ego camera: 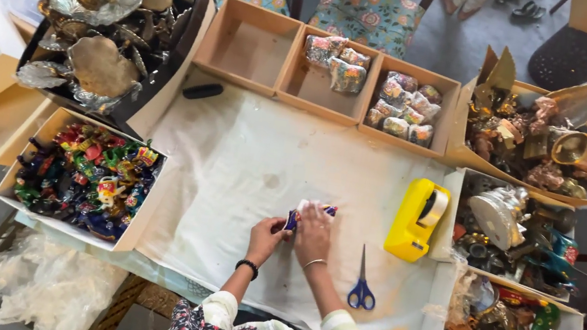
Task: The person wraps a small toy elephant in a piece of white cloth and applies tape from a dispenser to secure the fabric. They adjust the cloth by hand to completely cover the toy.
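Both hands close their grip on one small figurine (pixel 310 211), a blue and red piece partly wrapped in clear film: the left hand (pixel 267 233) pinches its near-left end with curled fingers, and the right hand (pixel 313 232) lies over its top, fingers pressed down on the wrap. How tightly each finger bears on it cannot be told from this height. The figurine sits on the white cloth (pixel 230 171) that covers the tabletop, near the cloth's front edge.

Just right of the figurine stands a yellow tape dispenser (pixel 417 217). Nearer the person than the dispenser, and to the right of the figurine, blue-handled scissors (pixel 362 287) lie on the cloth. Well to the left of the figurine is a cardboard box (pixel 134 230) full of bright painted figurines. Beyond the figurine, at the cloth's far edge, three shallow trays (pixel 250 44) stand side by side; the middle and right ones hold wrapped pieces. A black marker (pixel 202 90) lies left of these trays. Farther right of the dispenser, open boxes (pixel 451 213) hold brass and painted ornaments.
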